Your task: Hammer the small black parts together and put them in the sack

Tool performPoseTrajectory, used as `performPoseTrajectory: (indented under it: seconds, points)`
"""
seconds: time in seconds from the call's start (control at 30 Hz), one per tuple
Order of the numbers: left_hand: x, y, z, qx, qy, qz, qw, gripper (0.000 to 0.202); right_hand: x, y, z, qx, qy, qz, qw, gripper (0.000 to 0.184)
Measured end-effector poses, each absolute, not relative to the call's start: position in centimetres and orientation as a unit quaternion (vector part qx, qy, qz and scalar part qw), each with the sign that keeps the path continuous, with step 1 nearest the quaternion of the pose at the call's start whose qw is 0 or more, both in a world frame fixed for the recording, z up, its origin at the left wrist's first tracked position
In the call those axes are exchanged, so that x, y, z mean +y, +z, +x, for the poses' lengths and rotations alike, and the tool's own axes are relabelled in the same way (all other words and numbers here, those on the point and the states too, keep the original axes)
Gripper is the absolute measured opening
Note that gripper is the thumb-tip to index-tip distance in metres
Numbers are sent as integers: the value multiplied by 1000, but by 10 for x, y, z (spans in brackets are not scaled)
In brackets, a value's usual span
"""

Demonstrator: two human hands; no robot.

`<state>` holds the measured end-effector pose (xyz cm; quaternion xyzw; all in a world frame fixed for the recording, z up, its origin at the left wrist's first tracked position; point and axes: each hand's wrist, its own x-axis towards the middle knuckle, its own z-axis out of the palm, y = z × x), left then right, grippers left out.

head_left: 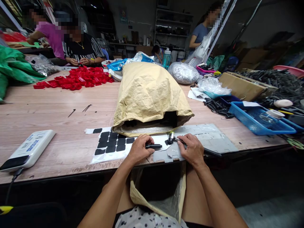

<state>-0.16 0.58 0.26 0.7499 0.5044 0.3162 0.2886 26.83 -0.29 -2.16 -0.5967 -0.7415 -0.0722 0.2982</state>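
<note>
My left hand [140, 148] is closed around a short black cylindrical piece [154, 146] that points right over the table edge. In my right hand [193, 148] is a small hammer [171, 138], gripped by its dark handle, which sticks out behind the hand. The hammer's head, with a yellowish face, is just right of the black piece and apart from it. Under my hands lie a grey board [206, 136] and a white sheet with black rounded-square stickers [111, 143]. Right behind them, a large tan sack [149, 91] lies with its dark mouth facing me.
A second open sack [140, 193] sits between my legs. To the left are a white power bank [32, 148] and a red pile of parts [79, 77]. A blue tray [258, 123] and black parts [217, 107] lie right. Several people are farther back.
</note>
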Motion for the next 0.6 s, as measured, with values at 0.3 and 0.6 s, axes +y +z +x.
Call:
performPoseTrajectory:
  seconds: [0.3, 0.6]
  points:
    - [-33, 29, 7, 412, 302, 791, 336, 12, -4, -20, 266, -736, -69, -604, 298, 21]
    - [-83, -46, 37, 481, -48, 790, 376, 29, -3, -22, 267, -735, -72, -604, 299, 20]
